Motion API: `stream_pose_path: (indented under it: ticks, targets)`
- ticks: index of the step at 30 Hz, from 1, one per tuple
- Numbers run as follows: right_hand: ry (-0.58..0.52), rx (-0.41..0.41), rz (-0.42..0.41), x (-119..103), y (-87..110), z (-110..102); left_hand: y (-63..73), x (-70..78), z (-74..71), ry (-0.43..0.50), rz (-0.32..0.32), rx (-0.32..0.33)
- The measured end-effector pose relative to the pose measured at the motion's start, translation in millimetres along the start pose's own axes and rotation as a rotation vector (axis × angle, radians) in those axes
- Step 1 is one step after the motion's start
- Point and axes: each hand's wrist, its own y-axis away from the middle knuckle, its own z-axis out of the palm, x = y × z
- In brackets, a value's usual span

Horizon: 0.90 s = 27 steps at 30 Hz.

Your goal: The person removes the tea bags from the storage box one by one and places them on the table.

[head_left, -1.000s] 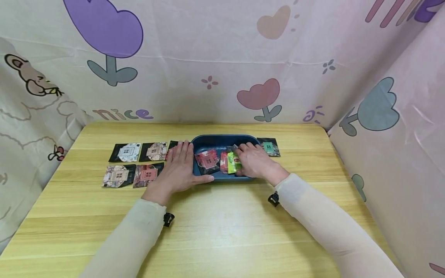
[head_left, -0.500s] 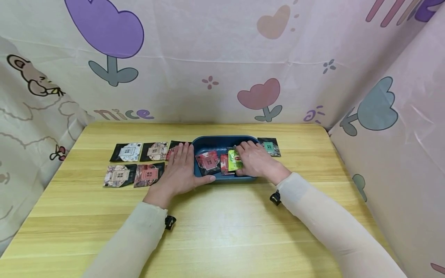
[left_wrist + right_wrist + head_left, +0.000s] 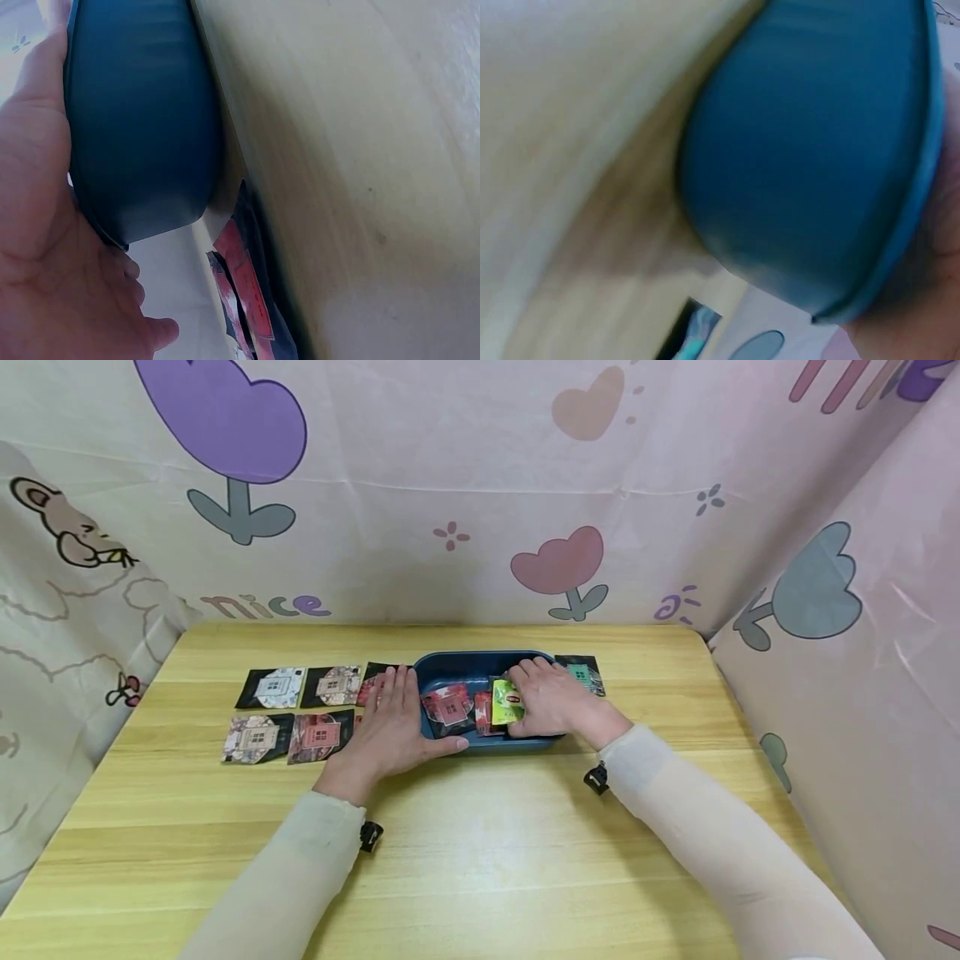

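Observation:
A dark blue tray [image 3: 480, 750] sits on the wooden table in the head view, with tea bag sachets inside. My left hand [image 3: 386, 731] lies along its left end, fingers straight, thumb at the front rim. Over the right end reaches my right hand [image 3: 557, 700], its fingers and thumb curled around a yellow-green tea bag [image 3: 503, 703]; the fingertips are hidden. Left of that tea bag are a red sachet [image 3: 482, 713] and a red-and-black sachet [image 3: 450, 707]. Both wrist views show the tray's outer wall [image 3: 142, 112], with the right palm [image 3: 911, 322] against the rim.
Left of the tray, sachets lie in two rows, among them a white-label one [image 3: 276, 687] and a red-label one [image 3: 321, 737]. One sachet [image 3: 378, 672] is partly covered by the left hand. A green-label sachet [image 3: 585, 673] lies by the tray's right end. A patterned curtain [image 3: 390, 552] stands behind.
My right hand has shifted slightly to the right, and more of the yellow-green tea bag's edge shows beside the fingers. The left hand stays almost where it was.

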Motion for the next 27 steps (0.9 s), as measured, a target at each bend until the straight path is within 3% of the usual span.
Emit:
stream_pose_path:
  ticks: [16, 22, 27]
  targets:
    - [-0.066, 0.006, 0.029, 18.0, 19.9, -42.3, -0.1, 0.2, -1.1, 0.016, -0.01, -0.026]
    - [-0.06, 0.038, 0.083, 46.6, 32.9, -62.5, 0.5, 0.9, -0.8, 0.024, -0.007, -0.025]
    - [-0.049, 0.018, 0.149, 81.3, 44.1, -76.8, 1.0, 1.4, -1.4, 0.023, -0.017, -0.027]
